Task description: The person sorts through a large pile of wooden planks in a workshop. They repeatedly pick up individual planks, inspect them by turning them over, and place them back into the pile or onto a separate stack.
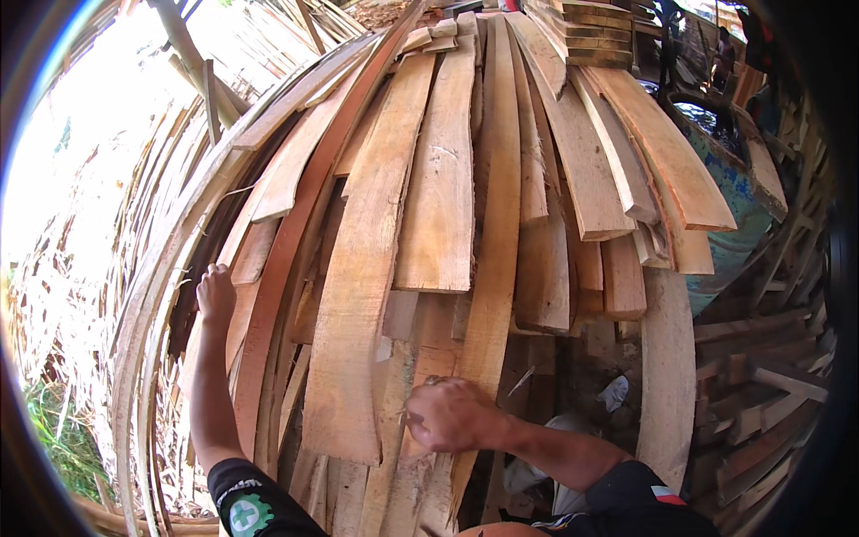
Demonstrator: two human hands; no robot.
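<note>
- Okay, right hand (452,416) at 6 o'clock, fingers curled, blurred; can't tell if it grips anything or just rests by the wood.
- Left hand (215,294) at 9 o'clock, fingers curled in too, beside a reddish plank (284,255); contact or grip, can't tell.
- Nearest thing to the right hand: long narrow plank (494,295), running from about 12 down to 6 o'clock across the pile.
- Wide pale board (353,331) lies just left of it, near end toward 7 o'clock, overlapping lower pieces.
- Handling: looks like rough-sawn solid wood, so probably stiff, fairly heavy for its length, dry and not slippery; splinters likely along ragged edges. Not fragile, though a thin piece might flex.
- Best hold: both long edges near the 6 o'clock end, palm over the face; second hand further toward 12 o'clock for balance. Neighbours overlap, so expect drag.
- Around: stack of sawn blocks (586,36) at 1 o'clock, blue drum (729,201) between 2 and 3.
</note>
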